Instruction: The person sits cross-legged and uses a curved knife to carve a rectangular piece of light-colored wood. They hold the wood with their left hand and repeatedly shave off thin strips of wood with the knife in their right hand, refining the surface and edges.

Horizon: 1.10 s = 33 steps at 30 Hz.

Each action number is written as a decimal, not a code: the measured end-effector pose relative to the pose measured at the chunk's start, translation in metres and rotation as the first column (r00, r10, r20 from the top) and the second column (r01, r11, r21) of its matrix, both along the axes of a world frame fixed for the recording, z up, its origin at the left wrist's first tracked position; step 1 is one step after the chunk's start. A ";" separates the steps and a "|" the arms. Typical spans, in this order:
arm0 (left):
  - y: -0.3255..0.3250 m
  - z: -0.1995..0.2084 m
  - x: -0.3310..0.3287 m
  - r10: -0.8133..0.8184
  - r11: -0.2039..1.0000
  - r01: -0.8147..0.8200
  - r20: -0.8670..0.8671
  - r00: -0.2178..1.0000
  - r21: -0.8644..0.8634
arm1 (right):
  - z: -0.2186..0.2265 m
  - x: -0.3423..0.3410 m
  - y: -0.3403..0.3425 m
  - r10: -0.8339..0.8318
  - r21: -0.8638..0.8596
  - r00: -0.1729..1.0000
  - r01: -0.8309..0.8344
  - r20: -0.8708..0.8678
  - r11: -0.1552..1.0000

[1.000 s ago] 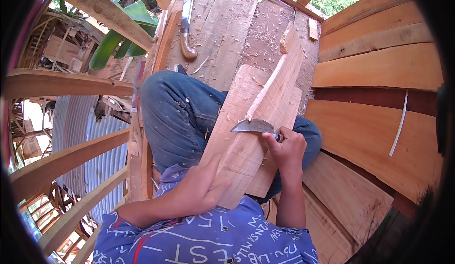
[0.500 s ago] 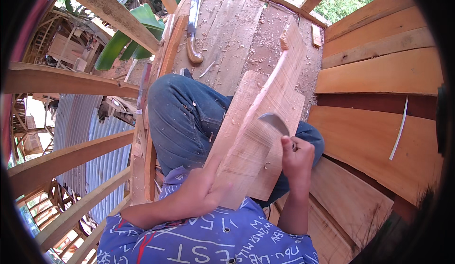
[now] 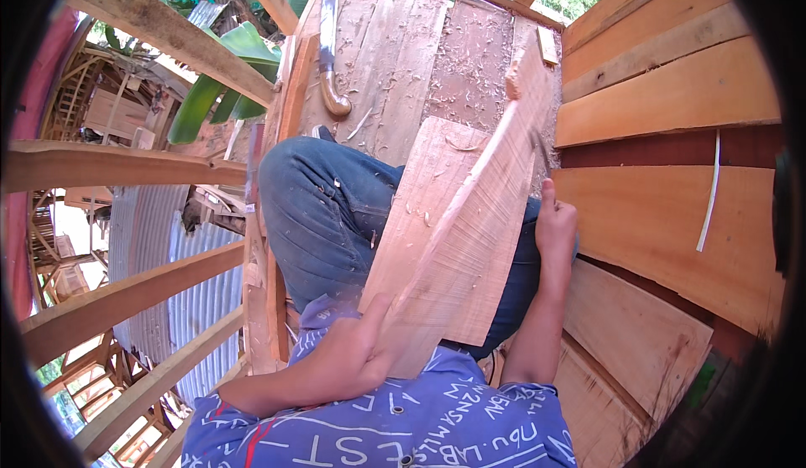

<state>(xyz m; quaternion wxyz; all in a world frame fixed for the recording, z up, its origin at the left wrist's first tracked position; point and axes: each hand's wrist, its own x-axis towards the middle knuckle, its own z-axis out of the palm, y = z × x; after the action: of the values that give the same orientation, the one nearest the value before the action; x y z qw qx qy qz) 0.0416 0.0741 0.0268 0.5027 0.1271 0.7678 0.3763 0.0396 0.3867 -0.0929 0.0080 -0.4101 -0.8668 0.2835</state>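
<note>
A long, pale wooden plank (image 3: 474, 220) is tilted on its edge across my lap, its narrow far end pointing away from me. My left hand (image 3: 363, 346) grips its near end, thumb along the edge. Beneath it a wider flat board (image 3: 432, 162) rests over my thighs, with a few shavings on it. To the right of the plank, my right hand (image 3: 556, 229) is closed around the handle of a curved knife (image 3: 538, 142). The knife's blade is smeared by motion and shows beside the plank's right face; whether it touches the wood I cannot tell.
A machete (image 3: 328, 52) with a curved wooden handle lies on the shaving-strewn plank floor (image 3: 382, 57), ahead of my left knee. Orange-brown board walling (image 3: 663, 208) runs along the right. Wooden rails (image 3: 126, 164) enclose the left side, with corrugated metal sheets (image 3: 201, 292) beyond.
My right hand has moved away from me and slightly right with the curved knife. The plank has tipped more upright on its edge, baring more of the board below. My left hand keeps its hold.
</note>
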 end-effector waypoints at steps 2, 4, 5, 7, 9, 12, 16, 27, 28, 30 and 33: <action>-0.003 -0.006 0.001 0.036 0.996 -0.029 -0.081 0.996 0.082 | 0.003 0.003 0.016 0.008 -0.060 0.996 -0.013 -0.086 0.998; -0.004 -0.013 0.002 0.122 0.974 -0.085 -0.168 0.978 0.210 | 0.010 0.007 0.000 0.078 -0.135 0.978 -0.105 -0.194 0.985; -0.002 -0.013 -0.005 0.116 0.978 -0.073 -0.221 0.968 0.194 | 0.018 0.004 -0.008 0.102 -0.148 0.961 -0.143 -0.256 0.978; 0.001 -0.004 -0.016 0.105 0.986 -0.059 -0.310 0.945 0.155 | 0.014 0.012 -0.020 0.094 -0.245 0.940 -0.181 -0.327 0.952; 0.001 0.002 -0.025 0.076 0.994 -0.038 -0.379 0.922 0.107 | 0.011 0.023 -0.028 0.071 -0.344 0.938 -0.193 -0.338 0.919; 0.005 0.021 -0.035 0.005 0.999 -0.022 -0.394 0.919 -0.038 | 0.007 0.039 -0.033 0.045 -0.422 0.930 -0.208 -0.365 0.882; 0.006 0.031 -0.043 -0.082 0.994 0.041 -0.452 0.888 -0.099 | 0.005 0.047 -0.033 0.060 -0.448 0.924 -0.238 -0.377 0.862; 0.019 0.012 -0.030 -0.465 0.883 0.256 -0.664 0.585 -0.393 | 0.024 0.049 -0.049 0.042 -0.520 0.943 -0.219 -0.331 0.826; 0.022 0.011 -0.026 -0.484 0.871 0.263 -0.628 0.610 -0.415 | 0.022 0.051 -0.050 0.049 -0.492 0.947 -0.209 -0.318 0.845; 0.023 0.005 -0.023 -0.469 0.880 0.287 -0.597 0.651 -0.379 | 0.022 0.058 -0.053 0.029 -0.466 0.953 -0.173 -0.300 0.868; 0.021 -0.008 -0.018 -0.495 0.868 0.299 -0.661 0.564 -0.396 | 0.025 0.071 -0.057 0.004 -0.460 0.962 -0.135 -0.274 0.878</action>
<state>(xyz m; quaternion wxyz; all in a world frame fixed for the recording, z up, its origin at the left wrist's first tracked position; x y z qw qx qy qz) 0.0237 0.0953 0.0191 0.2274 0.3785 0.8944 0.0713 0.1104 0.3296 -0.0683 0.0126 -0.3263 -0.7763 0.5391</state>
